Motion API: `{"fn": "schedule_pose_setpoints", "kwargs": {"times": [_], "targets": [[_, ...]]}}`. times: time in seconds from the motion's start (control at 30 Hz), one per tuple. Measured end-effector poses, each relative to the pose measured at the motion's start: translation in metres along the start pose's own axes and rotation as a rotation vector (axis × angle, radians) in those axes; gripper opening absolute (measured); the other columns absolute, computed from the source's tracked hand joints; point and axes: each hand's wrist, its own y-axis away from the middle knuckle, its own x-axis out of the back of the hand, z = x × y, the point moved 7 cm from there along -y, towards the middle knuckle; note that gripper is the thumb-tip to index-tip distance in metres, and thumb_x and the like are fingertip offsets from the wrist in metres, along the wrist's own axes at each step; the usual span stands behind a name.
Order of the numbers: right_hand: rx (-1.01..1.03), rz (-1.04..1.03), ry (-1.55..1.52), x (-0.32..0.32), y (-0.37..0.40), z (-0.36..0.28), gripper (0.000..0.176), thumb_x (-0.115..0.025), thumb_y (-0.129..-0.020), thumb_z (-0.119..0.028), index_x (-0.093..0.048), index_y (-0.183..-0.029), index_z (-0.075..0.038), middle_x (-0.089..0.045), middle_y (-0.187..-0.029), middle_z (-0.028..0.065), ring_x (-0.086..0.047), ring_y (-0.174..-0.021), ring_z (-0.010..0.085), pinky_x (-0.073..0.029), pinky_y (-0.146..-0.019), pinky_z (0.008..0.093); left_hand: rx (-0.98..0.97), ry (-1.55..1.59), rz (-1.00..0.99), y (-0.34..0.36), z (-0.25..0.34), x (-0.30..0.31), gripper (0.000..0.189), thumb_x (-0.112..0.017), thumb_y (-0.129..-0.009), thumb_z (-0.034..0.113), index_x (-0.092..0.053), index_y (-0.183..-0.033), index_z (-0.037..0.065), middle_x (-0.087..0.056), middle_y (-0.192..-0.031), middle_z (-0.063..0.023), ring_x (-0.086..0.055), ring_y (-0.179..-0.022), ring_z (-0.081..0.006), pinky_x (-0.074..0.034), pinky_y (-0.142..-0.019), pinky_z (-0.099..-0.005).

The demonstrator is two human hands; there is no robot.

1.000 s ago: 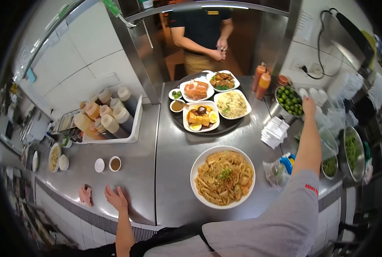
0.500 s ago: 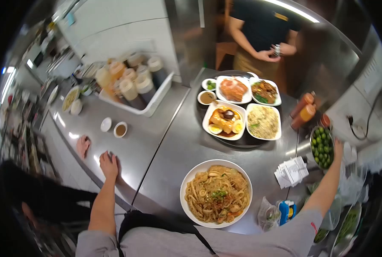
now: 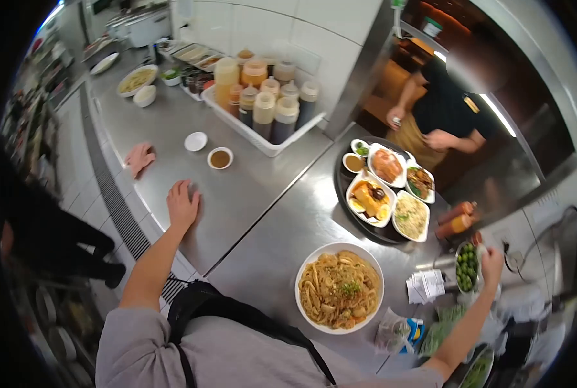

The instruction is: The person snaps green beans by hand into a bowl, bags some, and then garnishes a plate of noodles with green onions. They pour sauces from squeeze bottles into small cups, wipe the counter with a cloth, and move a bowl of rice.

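At the steel counter (image 3: 249,194): left hand (image 3: 182,204) spread flat, empty. Right hand (image 3: 492,262) far out at the lime bowl (image 3: 467,266) rim, grip indiscernible. Hazard: a knock may tip the bowl, rolling limes toward the noodle plate (image 3: 339,288).

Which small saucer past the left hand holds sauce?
The brown-filled saucer, nearer the bottle tray; the white saucer, nearer the pink cloth, is empty.

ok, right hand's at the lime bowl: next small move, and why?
Probably pinch one of the limes: the right hand sits at the rim of the bowl, right beside them, while the left hand lies flat on the counter.
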Motion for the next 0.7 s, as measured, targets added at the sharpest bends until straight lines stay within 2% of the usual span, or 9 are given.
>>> {"fn": "schedule_pose_setpoints", "kwargs": {"times": [0.07, 0.17, 0.23, 0.33, 0.4, 0.47, 0.53, 0.63, 0.7], "targets": [[0.167, 0.076, -0.1, 0.035, 0.009, -0.111, 0.016, -0.053, -0.073, -0.009, -0.06, -0.081, 0.004, -0.059, -0.076, 0.018, -0.059, -0.067, 0.0314, -0.044, -0.064, 0.0364, -0.001, 0.028, 0.008, 0.0, -0.001, 0.005, 0.042, -0.057, -0.079, 0.024, -0.048, -0.116, 0.006, -0.046, -0.118, -0.0146, -0.042, -0.11, -0.0327, -0.033, -0.092, -0.0433], [0.206, -0.107, -0.538, 0.034, 0.022, -0.241, 0.012, -0.057, -0.072, -0.001, -0.059, -0.082, 0.004, -0.059, -0.077, 0.0144, -0.06, -0.07, 0.0264, -0.046, -0.065, 0.0324, 0.029, 0.113, 0.001, 0.0, -0.009, 0.003, 0.043, -0.057, -0.079, 0.025, -0.047, -0.116, 0.007, -0.045, -0.119, -0.0141, -0.042, -0.11, -0.0323, -0.033, -0.092, -0.0429], [0.48, -0.17, -0.368, 0.017, 0.033, -0.328, 0.016, -0.063, -0.068, 0.001, -0.062, -0.084, 0.002, -0.061, -0.08, 0.0129, -0.061, -0.073, 0.0239, -0.047, -0.069, 0.0297, 0.057, 0.164, 0.007, 0.001, -0.02, -0.003, 0.041, -0.057, -0.079, 0.026, -0.048, -0.115, 0.008, -0.046, -0.119, -0.0131, -0.043, -0.109, -0.0317, -0.033, -0.091, -0.0425], [0.812, -0.331, -0.529, -0.037, 0.066, -0.449, 0.015, -0.068, -0.069, -0.005, -0.065, -0.084, -0.004, -0.062, -0.084, 0.0098, -0.059, -0.082, 0.0251, -0.046, -0.073, 0.0326, 0.055, 0.294, 0.002, 0.001, -0.02, 0.004, 0.039, -0.058, -0.078, 0.025, -0.051, -0.112, 0.009, -0.048, -0.115, -0.0124, -0.044, -0.107, -0.0308, -0.033, -0.09, -0.0415], [1.018, -0.419, -0.647, -0.1, 0.091, -0.515, 0.016, -0.068, -0.069, -0.007, -0.066, -0.084, -0.007, -0.063, -0.083, 0.0084, -0.057, -0.08, 0.0256, -0.046, -0.072, 0.0341, 0.105, 0.485, -0.094, 0.0, -0.036, -0.009, 0.037, -0.059, -0.076, 0.025, -0.053, -0.109, 0.009, -0.05, -0.112, -0.0117, -0.044, -0.106, -0.03, -0.032, -0.091, -0.0417], [1.015, -0.499, -0.631, -0.152, 0.116, -0.576, 0.015, -0.068, -0.069, -0.008, -0.066, -0.084, -0.009, -0.063, -0.083, 0.0074, -0.056, -0.083, 0.0254, -0.046, -0.074, 0.0364, 0.045, 0.515, -0.1, -0.004, -0.037, 0.001, 0.031, -0.059, -0.078, 0.022, -0.056, -0.106, 0.008, -0.055, -0.102, -0.0093, -0.051, -0.097, -0.0236, -0.039, -0.084, -0.0376], [1.137, -0.366, -0.622, -0.186, 0.143, -0.629, 0.014, -0.063, -0.069, -0.013, -0.064, -0.081, -0.007, -0.061, -0.081, 0.0068, -0.055, -0.082, 0.0266, -0.044, -0.074, 0.0374, 0.192, 0.945, -0.403, -0.011, -0.055, -0.016, 0.024, -0.058, -0.081, 0.017, -0.058, -0.102, 0.007, -0.057, -0.092, -0.0063, -0.055, -0.084, -0.0159, -0.044, -0.073, -0.0312], [1.11, -0.166, -0.453, -0.225, 0.173, -0.684, 0.02, -0.057, -0.071, -0.012, -0.063, -0.089, -0.007, -0.06, -0.088, 0.0036, -0.052, -0.088, 0.0222, -0.041, -0.078, 0.035, 0.255, 1.17, -0.514, -0.064, -0.07, 0.009, 0.018, -0.057, -0.083, 0.014, -0.059, -0.099, 0.005, -0.058, -0.083, -0.0042, -0.054, -0.074, -0.0114, -0.045, -0.066, -0.0263], [1.051, -0.138, -0.43, -0.24, 0.184, -0.712, 0.021, -0.056, -0.072, -0.013, -0.062, -0.092, -0.007, -0.059, -0.09, 0.0032, -0.051, -0.091, 0.0216, -0.04, -0.078, 0.0346, 0.137, 1.124, -0.419, -0.13, -0.077, 0.018, 0.021, -0.058, -0.082, 0.013, -0.058, -0.101, 0.004, -0.058, -0.086, -0.0053, -0.054, -0.077, -0.0131, -0.045, -0.068, -0.0275]]}}
